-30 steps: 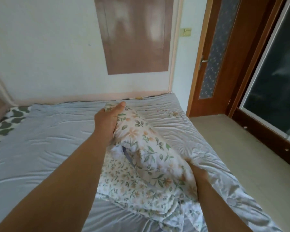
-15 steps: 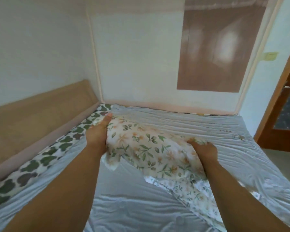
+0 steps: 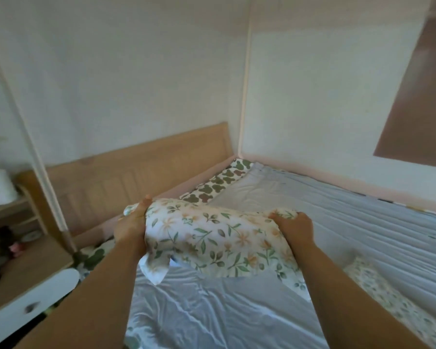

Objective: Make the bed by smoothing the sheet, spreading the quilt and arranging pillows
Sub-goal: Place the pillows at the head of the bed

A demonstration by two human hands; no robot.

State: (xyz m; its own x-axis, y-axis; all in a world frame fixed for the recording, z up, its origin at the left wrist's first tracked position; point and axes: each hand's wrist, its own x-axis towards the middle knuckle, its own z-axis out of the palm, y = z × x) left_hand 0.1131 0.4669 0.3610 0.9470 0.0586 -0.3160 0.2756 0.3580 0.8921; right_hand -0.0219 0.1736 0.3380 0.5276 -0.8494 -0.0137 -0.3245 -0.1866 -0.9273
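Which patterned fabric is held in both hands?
The pillow with orange flowers, gripped by left hand and right hand; the green-blotched cloth and small-flowered quilt lie on the bed.

Bed (image 3: 161,170): stretches out ahead of me, its wooden headboard (image 3: 106,187) against the wall on my left.
Sheet (image 3: 224,311): grey, spread over most of the mattress; creased close to me, in long ridges toward the far wall.
Cover (image 3: 219,181): green-blotched, showing as a strip along the headboard, under the sheet's edge.
Quilt (image 3: 398,311): small-flowered, lying bunched on the sheet at my right, running out of view below.
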